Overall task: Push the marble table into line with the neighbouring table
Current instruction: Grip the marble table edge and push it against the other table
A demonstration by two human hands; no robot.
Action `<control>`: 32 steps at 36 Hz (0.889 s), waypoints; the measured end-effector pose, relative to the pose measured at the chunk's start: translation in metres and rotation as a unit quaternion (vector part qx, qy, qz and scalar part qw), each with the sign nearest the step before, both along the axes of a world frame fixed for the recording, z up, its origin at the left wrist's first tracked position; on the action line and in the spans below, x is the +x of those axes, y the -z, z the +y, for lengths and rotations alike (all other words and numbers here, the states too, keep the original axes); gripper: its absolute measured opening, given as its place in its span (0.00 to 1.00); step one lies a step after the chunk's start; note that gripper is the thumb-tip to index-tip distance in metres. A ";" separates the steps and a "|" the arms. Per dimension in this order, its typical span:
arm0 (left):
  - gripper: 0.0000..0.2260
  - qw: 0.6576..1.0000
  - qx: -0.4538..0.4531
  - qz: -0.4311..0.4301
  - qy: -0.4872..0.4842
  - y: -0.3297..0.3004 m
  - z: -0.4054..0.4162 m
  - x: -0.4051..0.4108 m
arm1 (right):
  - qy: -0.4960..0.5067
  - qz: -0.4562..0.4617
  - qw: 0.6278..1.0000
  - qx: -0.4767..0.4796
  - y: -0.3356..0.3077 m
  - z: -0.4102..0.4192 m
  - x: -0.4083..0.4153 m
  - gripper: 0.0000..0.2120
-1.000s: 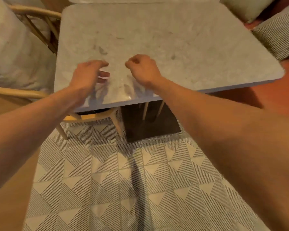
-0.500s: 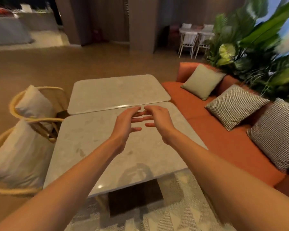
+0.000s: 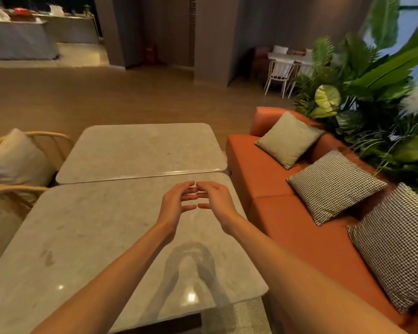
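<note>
The near marble table (image 3: 87,237) fills the lower left of the head view, pale grey with rounded corners. Its far edge lies along the near edge of the neighbouring marble table (image 3: 143,150), with a thin seam between them. The near top reaches slightly further right than the far one. My left hand (image 3: 173,203) and my right hand (image 3: 215,198) hover above the near table's far right part. Both are open, fingers spread, fingertips nearly touching each other. Neither holds anything.
An orange sofa (image 3: 275,213) with three cushions runs along the tables' right side. Wicker chairs with white cushions (image 3: 15,160) stand at the left. Large green plants (image 3: 372,92) rise behind the sofa. Wooden floor stretches beyond the far table.
My view has lifted from the table's near edge to the whole room. Both hands came off the marble near its front edge, opened, and now hang forward over it, fingertips together.
</note>
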State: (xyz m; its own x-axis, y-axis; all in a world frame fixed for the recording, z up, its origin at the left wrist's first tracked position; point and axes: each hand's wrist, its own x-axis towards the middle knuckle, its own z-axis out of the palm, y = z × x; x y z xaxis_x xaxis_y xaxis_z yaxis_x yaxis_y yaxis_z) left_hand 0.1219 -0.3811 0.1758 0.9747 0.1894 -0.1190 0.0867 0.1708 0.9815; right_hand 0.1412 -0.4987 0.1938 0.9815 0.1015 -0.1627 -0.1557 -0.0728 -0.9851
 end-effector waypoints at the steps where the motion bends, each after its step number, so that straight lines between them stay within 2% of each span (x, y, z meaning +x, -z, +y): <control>1: 0.12 1.000 -0.002 0.001 -0.005 0.009 -0.006 0.018 | -0.005 0.004 1.000 -0.003 0.008 -0.006 0.019 0.11; 10: 0.13 0.986 -0.105 0.071 -0.110 0.064 -0.029 0.132 | -0.019 0.057 0.998 -0.003 0.057 -0.037 0.158 0.13; 17: 0.12 0.956 -0.095 0.124 -0.247 0.083 -0.008 0.157 | -0.121 0.125 0.985 -0.006 0.081 -0.027 0.227 0.14; 19: 0.12 0.933 -0.085 0.137 -0.321 0.094 -0.005 0.160 | -0.189 0.150 0.970 -0.022 0.098 -0.021 0.249 0.13; 21: 0.12 0.932 -0.079 0.141 -0.325 0.094 0.001 0.160 | -0.189 0.148 0.971 -0.019 0.107 -0.024 0.260 0.13; 25: 0.11 0.872 -0.112 0.157 -0.450 0.107 -0.014 0.149 | -0.281 0.183 0.940 -0.057 0.129 -0.025 0.287 0.10; 32: 0.16 0.794 -0.203 0.174 -0.545 0.124 -0.069 0.116 | -0.369 0.206 0.902 -0.091 0.138 -0.029 0.300 0.11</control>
